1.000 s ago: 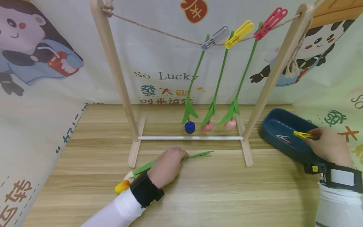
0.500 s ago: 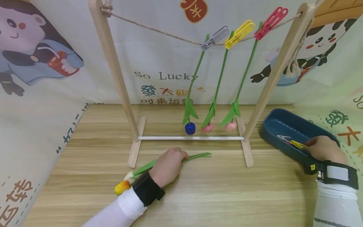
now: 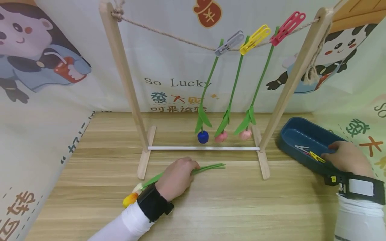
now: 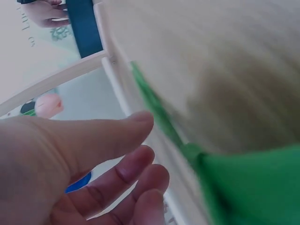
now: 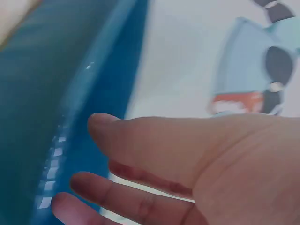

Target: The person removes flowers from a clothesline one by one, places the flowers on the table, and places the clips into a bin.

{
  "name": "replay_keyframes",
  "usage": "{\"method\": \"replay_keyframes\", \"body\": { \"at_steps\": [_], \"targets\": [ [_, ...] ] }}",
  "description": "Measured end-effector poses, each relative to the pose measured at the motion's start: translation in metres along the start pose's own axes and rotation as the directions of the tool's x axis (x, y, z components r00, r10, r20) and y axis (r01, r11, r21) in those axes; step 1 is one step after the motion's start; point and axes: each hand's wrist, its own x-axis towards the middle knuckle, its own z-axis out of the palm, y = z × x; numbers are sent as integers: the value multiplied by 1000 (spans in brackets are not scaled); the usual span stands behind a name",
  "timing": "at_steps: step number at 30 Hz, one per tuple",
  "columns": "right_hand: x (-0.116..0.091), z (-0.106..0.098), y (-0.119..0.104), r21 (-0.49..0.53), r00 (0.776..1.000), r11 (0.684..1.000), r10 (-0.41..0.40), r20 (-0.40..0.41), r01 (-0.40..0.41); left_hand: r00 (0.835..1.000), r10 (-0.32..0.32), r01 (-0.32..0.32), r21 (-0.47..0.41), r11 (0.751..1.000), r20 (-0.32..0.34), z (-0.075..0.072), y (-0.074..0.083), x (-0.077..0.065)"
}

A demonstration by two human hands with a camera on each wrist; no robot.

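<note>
My left hand (image 3: 176, 177) is over the green stems (image 3: 211, 167) of artificial tulips lying on the table. An orange-yellow bloom (image 3: 130, 200) and a white bloom (image 3: 138, 188) stick out beside the wrist. In the left wrist view, thumb and loosely bent fingers are apart, with the stem (image 4: 157, 108) passing beyond the thumb tip. At the right, my right hand (image 3: 349, 159) reaches into a dark blue box (image 3: 297, 122). Nothing is between its spread thumb and fingers (image 5: 136, 201) in the right wrist view. A yellow clothespin (image 3: 317, 157) lies by the fingertips, beside a pale one (image 3: 301, 148).
A wooden frame (image 3: 125, 73) with a rope (image 3: 169, 34) stands behind the hands. Grey (image 3: 230, 43), yellow (image 3: 255, 39) and red (image 3: 287, 28) clothespins hold three tulips upside down: one blue (image 3: 203, 137), two pink (image 3: 221, 136). A white rod (image 3: 187, 148) joins the frame's feet.
My right hand has lowered the yellow clothespin into the blue box and let go of it. The left hand has stayed by the stems.
</note>
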Motion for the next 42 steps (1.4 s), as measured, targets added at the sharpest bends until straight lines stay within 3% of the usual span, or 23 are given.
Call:
{"method": "replay_keyframes", "body": {
  "at_steps": [5, 9, 12, 14, 19, 21, 26, 31, 35, 38, 40, 42],
  "targets": [
    [-19, -26, -33, -10, 993, 999, -45, -110, 44, 999, -50, 50, -20, 999, -17, -22, 5, 1],
    [-37, -48, -62, -2, 971, 995, -94, -219, 96, 995, -63, 60, -42, 997, -73, -43, 8, 3],
    [-49, -59, -87, 21, 939, 989, -132, -316, 147, 988, -44, 38, -44, 998, -150, -60, 11, 7],
    [-57, -67, -104, 28, 904, 980, -172, -390, 198, 980, -40, 30, -54, 998, -194, -70, 12, 9],
    [-76, -87, -144, 0, 800, 947, -270, -536, 320, 953, -58, 29, -102, 994, -297, -91, 16, 20],
    [-83, -93, -157, -2, 756, 930, -300, -581, 368, 935, -57, 12, -128, 992, -351, -97, 18, 24],
    [-94, -110, -186, -34, 638, 866, -394, -661, 500, 871, -53, -71, -230, 971, -489, -108, 23, 37],
    [-99, -130, -216, -178, 507, 796, -522, -686, 579, 804, -36, -181, -303, 936, -594, -115, 28, 51],
    [-93, -147, -242, -357, 340, 678, -670, -660, 642, 751, -14, -265, -320, 910, -660, -118, 33, 63],
    [-85, -157, -264, -437, 277, 599, -749, -601, 671, 732, -9, -305, -340, 890, -681, -120, 37, 71],
    [-80, -162, -279, -438, 313, 593, -768, -558, 675, 731, -10, -322, -357, 877, -683, -120, 39, 77],
    [-76, -166, -293, -423, 376, 609, -771, -514, 670, 734, -14, -337, -381, 861, -679, -120, 41, 82]
  ]
}}
